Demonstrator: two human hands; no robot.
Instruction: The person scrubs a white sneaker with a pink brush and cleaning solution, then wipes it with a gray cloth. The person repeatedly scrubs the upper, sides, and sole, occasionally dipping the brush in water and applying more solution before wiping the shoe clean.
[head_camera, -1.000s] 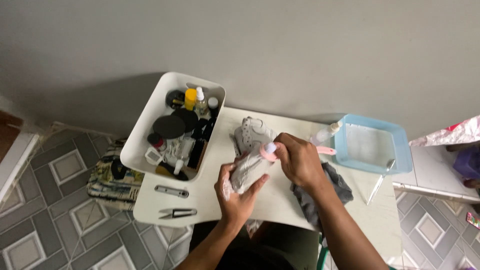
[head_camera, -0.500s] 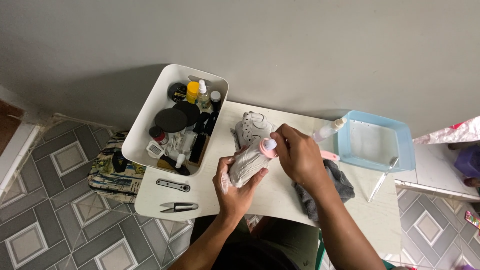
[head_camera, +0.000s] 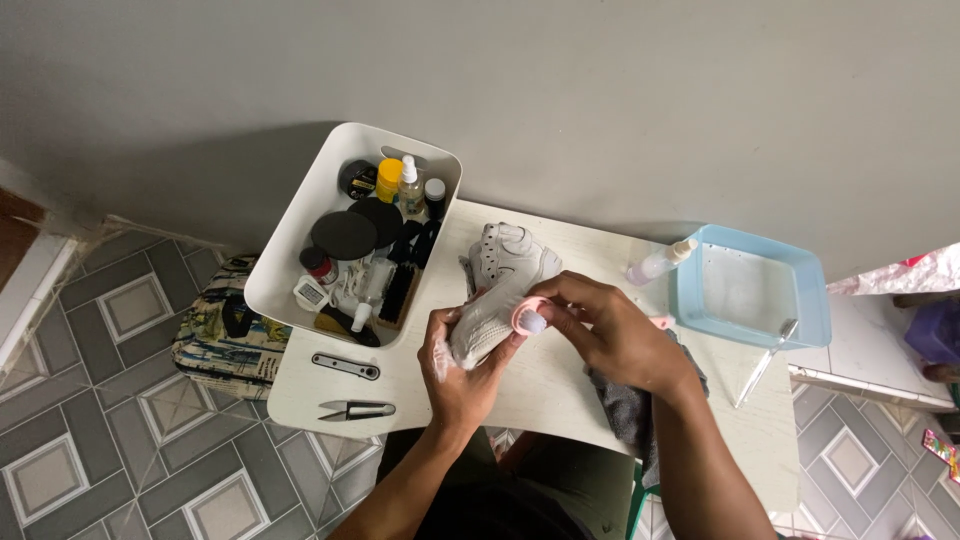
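1. Head view: we are cleaning a white shoe (head_camera: 478, 325), held just above the table (head_camera: 560, 395) near its middle.
2. Left hand (head_camera: 462, 372) is cupping the shoe from below, grip closed around it.
3. Right hand (head_camera: 612, 335) is pinching a small pink brush (head_camera: 527, 316), grip narrow, pressing it against the shoe's side.
4. A second white shoe (head_camera: 512, 258) is lying just behind, on the table.
5. Our read: scrubbing is mid-way; the next stroke calls for turning the shoe to reach an unbrushed side, keeping the left hold firm.
6. White bin (head_camera: 300, 225) at left is holding containers: a yellow-capped bottle (head_camera: 388, 180), a clear spray bottle (head_camera: 410, 188), round black lids (head_camera: 344, 234). Labels are too small to tell.
7. Blue tray (head_camera: 810, 290) is sitting at right, a small pale bottle (head_camera: 660, 263) lying beside it.
8. Snips (head_camera: 356, 409) and a flat metal tool (head_camera: 345, 366) are lying at the table's front-left edge; grey cloth (head_camera: 625, 410) is under the right wrist.
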